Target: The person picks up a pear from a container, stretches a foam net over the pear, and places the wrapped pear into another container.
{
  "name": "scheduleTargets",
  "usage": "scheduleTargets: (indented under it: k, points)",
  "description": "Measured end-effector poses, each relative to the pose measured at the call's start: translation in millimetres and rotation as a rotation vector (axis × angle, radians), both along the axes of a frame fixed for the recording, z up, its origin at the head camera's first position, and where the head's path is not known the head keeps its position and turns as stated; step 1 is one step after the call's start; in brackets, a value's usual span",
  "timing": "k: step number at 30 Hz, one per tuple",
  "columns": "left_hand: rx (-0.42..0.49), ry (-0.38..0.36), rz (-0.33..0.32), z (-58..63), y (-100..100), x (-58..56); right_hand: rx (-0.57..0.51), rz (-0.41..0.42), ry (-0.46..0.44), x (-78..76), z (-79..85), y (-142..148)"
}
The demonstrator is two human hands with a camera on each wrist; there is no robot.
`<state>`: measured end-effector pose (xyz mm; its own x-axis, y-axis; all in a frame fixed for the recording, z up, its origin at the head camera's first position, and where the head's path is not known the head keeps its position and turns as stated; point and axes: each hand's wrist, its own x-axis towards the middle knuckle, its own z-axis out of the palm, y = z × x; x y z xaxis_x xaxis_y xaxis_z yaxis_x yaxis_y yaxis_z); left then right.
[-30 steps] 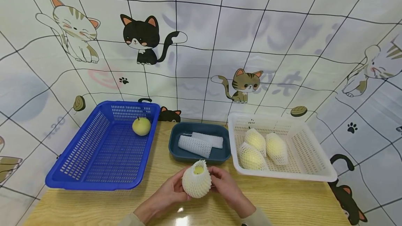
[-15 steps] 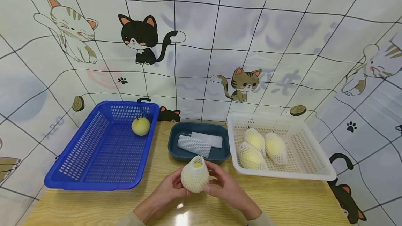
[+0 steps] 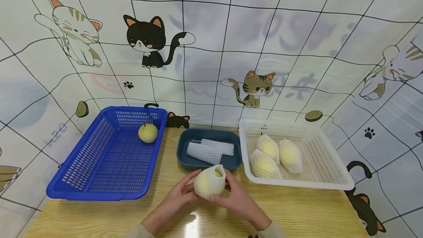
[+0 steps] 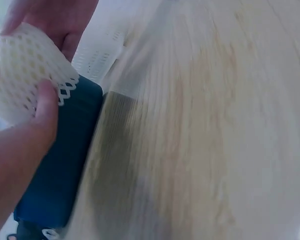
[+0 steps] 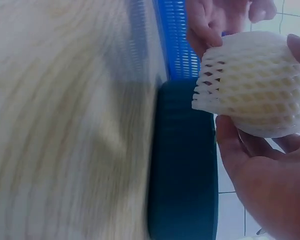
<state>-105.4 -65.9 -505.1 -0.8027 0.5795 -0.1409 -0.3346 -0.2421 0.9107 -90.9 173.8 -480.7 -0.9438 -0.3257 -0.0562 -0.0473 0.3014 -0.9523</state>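
Note:
A yellow pear (image 3: 207,183) in a white foam net sleeve is held between both hands above the front of the table. The sleeve's open end tilts up to the right, with a bit of yellow skin showing inside. My left hand (image 3: 176,200) grips the pear from the left, its thumb pressing on the netting (image 4: 27,65) in the left wrist view. From the right, my right hand (image 3: 238,198) holds it with the thumb in front and fingers behind. In the right wrist view, the netting's loose edge (image 5: 205,92) sticks out beyond the fruit.
A blue basket (image 3: 99,196) at left holds one bare pear (image 3: 148,133). Behind the hands, a dark teal tray (image 3: 182,159) contains white foam net sleeves (image 3: 205,152). The white basket (image 3: 325,164) at right holds three net-covered pears (image 3: 290,156). A cat-print curtain (image 3: 208,47) hangs behind the table.
The netted pear has turned between the hands, its open end swinging from upward to the upper right. My right thumb has come round to the front of it.

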Motion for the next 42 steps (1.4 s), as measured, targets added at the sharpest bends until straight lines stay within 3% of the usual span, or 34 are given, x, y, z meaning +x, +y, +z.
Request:
scheduleTargets:
  k: [5, 10, 14, 23, 31, 38, 42]
  points:
    - [0.208, -0.16, 0.021, -4.4, -1.1, 0.7, -0.039, -0.016, -0.009, 0.1, 5.1, 0.2]
    - [0.221, -0.225, 0.094, -11.3, 2.1, 3.9, -0.06, -0.013, -0.006, 0.5, 6.4, -0.2]
    - [0.222, -0.237, 0.119, -11.8, 3.9, 6.1, -0.073, -0.008, 0.006, 0.0, 6.4, -0.7]
    - [0.259, -0.183, 0.139, -11.8, 6.0, 7.2, -0.129, -0.001, 0.034, -0.3, 7.6, -1.2]
    - [0.137, -0.173, 0.234, -13.3, 14.8, 9.6, -0.152, -0.011, 0.019, 1.0, 7.5, -1.8]
    - [-0.09, -0.02, 0.298, -8.3, 13.0, 8.0, -0.151, -0.007, 0.024, -0.5, 5.3, 1.1]
    - [-0.128, 0.022, 0.325, -2.0, 10.7, 7.1, -0.152, -0.004, 0.009, -0.8, 6.0, 3.3]
